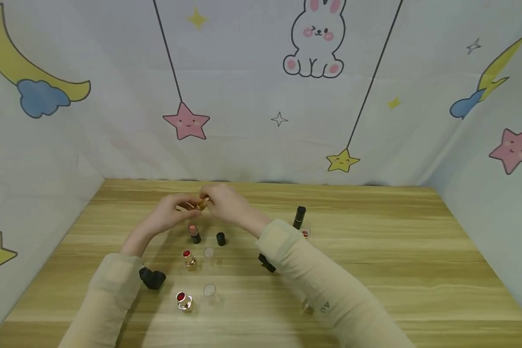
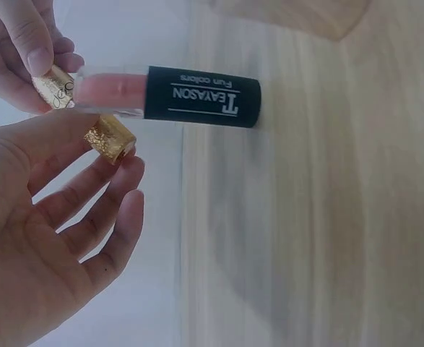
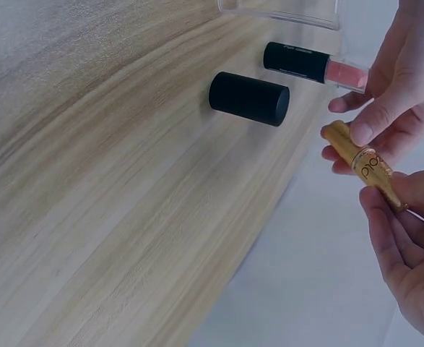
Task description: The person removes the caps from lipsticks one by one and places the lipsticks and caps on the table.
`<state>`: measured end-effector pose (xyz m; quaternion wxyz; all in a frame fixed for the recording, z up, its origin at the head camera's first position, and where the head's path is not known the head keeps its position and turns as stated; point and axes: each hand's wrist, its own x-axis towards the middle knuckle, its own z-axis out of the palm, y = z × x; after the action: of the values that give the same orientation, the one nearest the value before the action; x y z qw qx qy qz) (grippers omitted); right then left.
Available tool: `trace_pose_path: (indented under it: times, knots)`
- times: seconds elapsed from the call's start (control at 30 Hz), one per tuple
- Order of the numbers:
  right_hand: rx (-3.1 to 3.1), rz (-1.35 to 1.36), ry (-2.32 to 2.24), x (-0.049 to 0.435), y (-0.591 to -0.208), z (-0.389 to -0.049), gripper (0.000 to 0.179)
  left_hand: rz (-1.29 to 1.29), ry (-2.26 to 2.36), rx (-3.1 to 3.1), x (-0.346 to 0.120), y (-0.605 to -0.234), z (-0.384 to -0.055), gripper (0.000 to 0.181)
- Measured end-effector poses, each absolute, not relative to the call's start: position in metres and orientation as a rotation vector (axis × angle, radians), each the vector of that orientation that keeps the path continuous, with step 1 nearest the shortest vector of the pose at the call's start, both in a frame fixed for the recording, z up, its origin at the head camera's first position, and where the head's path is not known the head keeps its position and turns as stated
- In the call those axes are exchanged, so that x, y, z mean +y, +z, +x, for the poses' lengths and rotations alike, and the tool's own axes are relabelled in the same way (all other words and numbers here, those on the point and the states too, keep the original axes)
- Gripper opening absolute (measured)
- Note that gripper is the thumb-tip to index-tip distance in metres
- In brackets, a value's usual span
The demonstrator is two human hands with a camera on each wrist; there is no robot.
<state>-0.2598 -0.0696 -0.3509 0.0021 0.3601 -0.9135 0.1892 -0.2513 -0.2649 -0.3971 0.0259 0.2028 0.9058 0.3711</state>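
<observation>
Both hands meet over the back left of the table, around a gold lipstick tube [image 1: 203,203]. The left hand [image 1: 174,210] pinches one end between thumb and fingers, its other fingers spread loosely. At the other end, the right hand [image 1: 226,203] grips the tube with thumb and fingertips. The tube's two halves meet at a seam in the right wrist view, and dark lettering runs along one half. Just below the hands a coral lipstick [image 1: 194,233] in a black base stands upright, beside a black cylindrical cap [image 1: 221,239].
Two red lipsticks with gold bases, a rear one [image 1: 189,260] and a front one [image 1: 184,301], stand near clear caps [image 1: 210,290]. A black object [image 1: 152,279] lies by the left sleeve. Near the right sleeve are a black tube [image 1: 299,217] and another black piece [image 1: 267,263].
</observation>
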Motion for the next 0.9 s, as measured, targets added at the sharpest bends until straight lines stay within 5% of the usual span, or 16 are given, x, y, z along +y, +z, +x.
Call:
trace_pose_path:
  times: [0.9]
  knots:
    - [-2.771,1.111,0.723,-0.046,-0.343,-0.251,0.017,0.635,1.044,2.867,-0.250,-0.372,-0.241,0.031]
